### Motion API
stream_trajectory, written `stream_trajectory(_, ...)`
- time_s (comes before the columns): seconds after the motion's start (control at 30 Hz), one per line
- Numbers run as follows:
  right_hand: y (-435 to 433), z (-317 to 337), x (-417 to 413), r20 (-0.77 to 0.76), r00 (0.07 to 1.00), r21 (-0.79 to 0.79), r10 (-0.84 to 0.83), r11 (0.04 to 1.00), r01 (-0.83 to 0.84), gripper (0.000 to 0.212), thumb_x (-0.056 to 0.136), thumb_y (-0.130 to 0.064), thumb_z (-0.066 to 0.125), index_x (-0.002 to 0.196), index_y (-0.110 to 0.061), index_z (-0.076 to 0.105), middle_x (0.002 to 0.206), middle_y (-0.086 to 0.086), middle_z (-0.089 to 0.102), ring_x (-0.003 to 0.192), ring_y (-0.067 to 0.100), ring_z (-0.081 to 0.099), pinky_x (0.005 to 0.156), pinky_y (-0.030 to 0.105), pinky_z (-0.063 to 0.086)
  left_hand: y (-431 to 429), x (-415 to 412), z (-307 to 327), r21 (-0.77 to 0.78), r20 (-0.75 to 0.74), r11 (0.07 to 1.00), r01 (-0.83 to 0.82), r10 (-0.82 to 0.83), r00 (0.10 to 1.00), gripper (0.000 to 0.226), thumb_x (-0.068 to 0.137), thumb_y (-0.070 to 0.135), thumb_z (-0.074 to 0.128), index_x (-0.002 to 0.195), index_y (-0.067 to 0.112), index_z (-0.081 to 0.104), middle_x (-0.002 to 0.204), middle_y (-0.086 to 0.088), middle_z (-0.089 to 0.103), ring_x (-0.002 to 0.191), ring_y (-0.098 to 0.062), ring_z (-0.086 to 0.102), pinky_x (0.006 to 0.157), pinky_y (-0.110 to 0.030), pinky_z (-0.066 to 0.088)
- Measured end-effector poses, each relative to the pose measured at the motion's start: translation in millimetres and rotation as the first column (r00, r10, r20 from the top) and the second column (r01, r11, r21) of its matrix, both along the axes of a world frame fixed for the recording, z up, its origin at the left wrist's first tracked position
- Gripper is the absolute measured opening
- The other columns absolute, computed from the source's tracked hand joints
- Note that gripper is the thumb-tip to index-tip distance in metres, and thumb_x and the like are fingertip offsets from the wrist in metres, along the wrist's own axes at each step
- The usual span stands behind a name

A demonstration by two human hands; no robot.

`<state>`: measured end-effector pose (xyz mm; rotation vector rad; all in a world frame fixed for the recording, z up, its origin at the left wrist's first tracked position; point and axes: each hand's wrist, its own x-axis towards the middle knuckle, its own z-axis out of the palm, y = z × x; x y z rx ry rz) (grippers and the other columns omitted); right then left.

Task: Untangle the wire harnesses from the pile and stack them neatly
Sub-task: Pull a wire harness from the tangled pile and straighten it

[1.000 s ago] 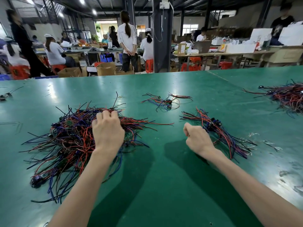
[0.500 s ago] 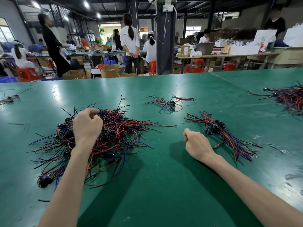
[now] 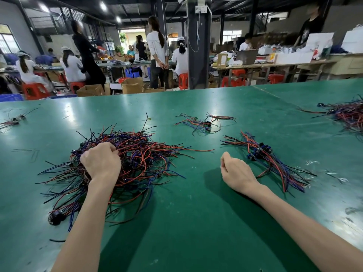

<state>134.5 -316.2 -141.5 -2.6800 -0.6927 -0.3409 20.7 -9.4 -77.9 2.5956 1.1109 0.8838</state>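
A big tangled pile of red, blue and black wire harnesses lies on the green table at left of centre. My left hand sits on top of the pile's left part, fingers curled into the wires and gripping some of them. To the right lies a neater stack of harnesses with their black connectors lined up. My right hand rests on the table just left of that stack, fingers curled, holding nothing that I can see.
A small loose bunch of harnesses lies behind the pile. Another heap is at the far right edge, and a few wires at the far left. Beyond the table's far edge, people work at benches with red stools.
My left hand has moved from the pile's centre to its left part and dug its fingers into the wires. The right hand has hardly moved.
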Motion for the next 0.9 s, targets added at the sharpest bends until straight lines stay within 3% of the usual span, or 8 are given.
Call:
stream_trajectory(0.13,-1.1,0.3,-1.5,0.0,1.0,0.006,0.012,1.0,-0.012,0.008,0.091,-0.007,0.042,0.085,-0.012,0.038,0.07,0.006,0.055,0.063,0.032,0.048,0.06,0.033,0.023,-5.6,-2.2,7.2,0.059,0.312,0.997,0.042,-0.058,0.948,0.015,0.091,0.013,0.06,0.096,0.007,0.073,0.086,-0.021,0.069,0.092,-0.039,0.053,0.086,-0.044,0.041)
stream_trajectory(0.23,-1.4,1.4,-1.6,0.012,1.0,0.005,0.027,1.0,-0.027,0.008,0.091,-0.007,0.042,0.085,-0.012,0.038,0.068,0.004,0.054,0.062,0.032,0.047,0.06,0.032,0.022,-6.4,-1.9,12.2,0.005,0.43,0.984,0.181,-0.165,0.887,0.016,0.091,0.018,0.061,0.095,0.007,0.072,0.088,-0.015,0.072,0.088,-0.035,0.06,0.08,-0.04,0.049)
stream_trajectory(0.33,-1.9,2.5,-1.0,0.011,1.0,0.01,0.021,1.0,-0.021,0.008,0.091,-0.007,0.042,0.086,-0.012,0.038,0.07,0.005,0.055,0.063,0.031,0.047,0.061,0.032,0.023,-4.1,4.6,10.6,-0.107,0.372,0.945,0.311,-0.252,0.894,0.013,0.091,0.02,0.059,0.092,0.013,0.07,0.083,-0.003,0.074,0.067,-0.025,0.064,0.065,-0.028,0.048)
stream_trajectory(0.43,-3.1,2.0,-1.3,0.011,1.0,0.001,0.009,1.0,-0.009,0.007,0.091,-0.008,0.042,0.087,-0.012,0.038,0.074,0.008,0.059,0.065,0.032,0.046,0.061,0.032,0.023,-3.4,9.6,3.0,-0.144,0.232,0.939,0.314,-0.277,0.933,0.012,0.091,0.019,0.059,0.091,0.016,0.069,0.077,0.004,0.073,0.049,-0.005,0.051,0.049,-0.02,0.038)
stream_trajectory(0.57,-0.9,1.6,-2.9,0.001,1.0,0.014,-0.002,1.0,0.002,0.008,0.091,-0.008,0.042,0.086,-0.013,0.038,0.072,0.005,0.055,0.066,0.032,0.044,0.062,0.032,0.022,-5.5,7.3,3.2,-0.161,0.195,0.945,0.284,-0.251,0.948,0.012,0.088,0.02,0.059,0.078,0.018,0.067,0.069,0.006,0.072,0.048,-0.002,0.048,0.052,-0.021,0.039)
stream_trajectory(0.7,1.9,-0.4,-5.6,-0.002,1.0,0.03,0.011,1.0,-0.011,0.008,0.091,-0.008,0.042,0.086,-0.013,0.038,0.073,0.007,0.059,0.065,0.032,0.046,0.061,0.032,0.021,-21.4,10.4,11.6,-0.192,0.332,0.917,0.35,-0.275,0.902,0.019,0.084,0.024,0.064,0.066,0.022,0.061,0.059,0.011,0.068,0.043,0.002,0.049,0.054,-0.022,0.04)
stream_trajectory(0.83,0.4,-4.1,-6.4,0.024,1.0,0.017,0.02,1.0,-0.02,0.01,0.091,-0.008,0.042,0.085,-0.014,0.037,0.068,0.003,0.055,0.062,0.03,0.045,0.062,0.03,0.02,-60.8,53.9,23.1,-0.361,0.389,0.79,0.496,-0.356,0.85,0.023,0.086,0.022,0.063,0.062,0.019,0.062,0.057,0.008,0.068,0.053,-0.004,0.057,0.054,-0.023,0.042)
stream_trajectory(0.9,-2.2,-3.1,-3.4,0.031,0.999,0.031,0.02,0.999,-0.021,0.01,0.091,-0.009,0.043,0.085,-0.015,0.037,0.068,0.003,0.056,0.063,0.03,0.048,0.062,0.03,0.021,-78.7,87.7,31.8,-0.578,0.491,0.562,0.593,-0.341,0.802,0.019,0.091,0.018,0.06,0.075,0.01,0.067,0.065,0.005,0.069,0.069,-0.014,0.064,0.066,-0.023,0.044)
